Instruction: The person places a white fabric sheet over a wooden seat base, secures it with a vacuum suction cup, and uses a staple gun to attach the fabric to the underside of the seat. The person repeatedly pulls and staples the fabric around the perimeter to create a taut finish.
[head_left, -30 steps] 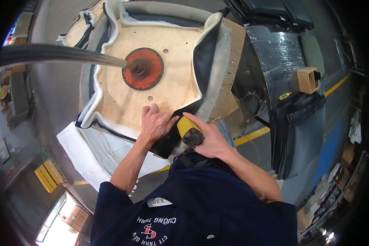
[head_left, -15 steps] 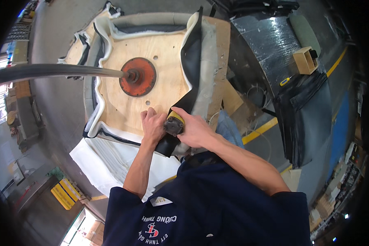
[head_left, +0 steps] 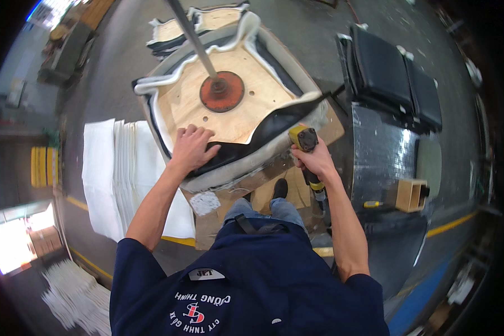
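1. The left hand (head_left: 193, 148) presses flat, fingers spread, on the black fabric edge (head_left: 246, 143) of the upturned plywood seat base (head_left: 229, 117).
2. The right hand (head_left: 316, 159) is clamped around a yellow-and-black power stapler (head_left: 305, 140) at the seat's near right edge.
3. Stacked white foam sheets (head_left: 115, 173) lie left; open floor beyond.

Pole (head_left: 199, 42) cut off at top edge; yellow tool's (head_left: 303, 140) grip hidden inside right hand (head_left: 316, 162); tip indistinct.

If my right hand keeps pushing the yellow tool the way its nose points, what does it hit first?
Most likely the black cover folded over the seat's near edge: the right hand aims the yellow tool up and left at it. The nose looks nearly touching, though depth is unclear.
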Available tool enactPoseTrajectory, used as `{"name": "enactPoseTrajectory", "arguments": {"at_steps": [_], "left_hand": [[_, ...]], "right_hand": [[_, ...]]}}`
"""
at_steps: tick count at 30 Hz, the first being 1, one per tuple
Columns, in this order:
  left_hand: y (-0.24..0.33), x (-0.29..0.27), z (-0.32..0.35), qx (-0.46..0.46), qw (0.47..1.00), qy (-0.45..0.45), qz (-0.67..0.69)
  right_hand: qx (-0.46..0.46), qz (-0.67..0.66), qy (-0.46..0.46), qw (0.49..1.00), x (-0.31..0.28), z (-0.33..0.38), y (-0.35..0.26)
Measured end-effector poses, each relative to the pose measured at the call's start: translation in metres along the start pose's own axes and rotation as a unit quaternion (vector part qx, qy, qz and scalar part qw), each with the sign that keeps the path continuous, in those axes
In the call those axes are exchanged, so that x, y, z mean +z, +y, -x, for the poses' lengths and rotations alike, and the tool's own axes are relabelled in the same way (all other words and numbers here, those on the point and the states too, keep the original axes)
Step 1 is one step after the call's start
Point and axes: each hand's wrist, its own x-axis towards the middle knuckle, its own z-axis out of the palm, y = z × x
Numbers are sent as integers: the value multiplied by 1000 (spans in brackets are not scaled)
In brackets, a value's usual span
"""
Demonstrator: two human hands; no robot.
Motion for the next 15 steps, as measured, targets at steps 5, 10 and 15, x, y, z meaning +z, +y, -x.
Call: {"name": "enactPoseTrajectory", "arguments": {"at_steps": [5,10,15], "left_hand": [[111,12,-31,-124,987,102,29],[130,46,-58,-202,976,62,53],[101,60,-68,-144,984,80,63]], "right_hand": [[-31,-6,-51,998,-4,-1,30],[-7,-25,-72,997,15,12,29],[22,-4,-97,995,23,10,13]]}}
